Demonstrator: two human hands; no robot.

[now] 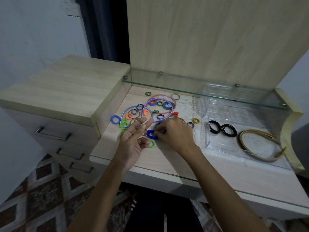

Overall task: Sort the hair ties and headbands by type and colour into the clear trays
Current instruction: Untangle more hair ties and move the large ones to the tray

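Loose hair ties in blue, green, orange, red and striped colours lie in a heap on the dresser top (117, 153). Thin pink (167, 96), purple (148, 104) and blue (128, 109) headbands lie among them. My left hand (133, 141) hovers palm up over the heap's near edge with a tan hair tie (142, 126) looped at its fingers. My right hand (175, 133) pinches the rim of a dark blue hair tie (150, 133) lying on the top. A clear tray (207, 144) to the right holds two black hair ties (214, 126) and a gold headband (260, 144).
A second clear tray (234, 96) stands behind the first, under a low glass shelf (184, 88). A raised drawer unit (63, 91) borders the dresser top on the left. A green hair tie (151, 144) lies by my left thumb. Patterned carpet is below.
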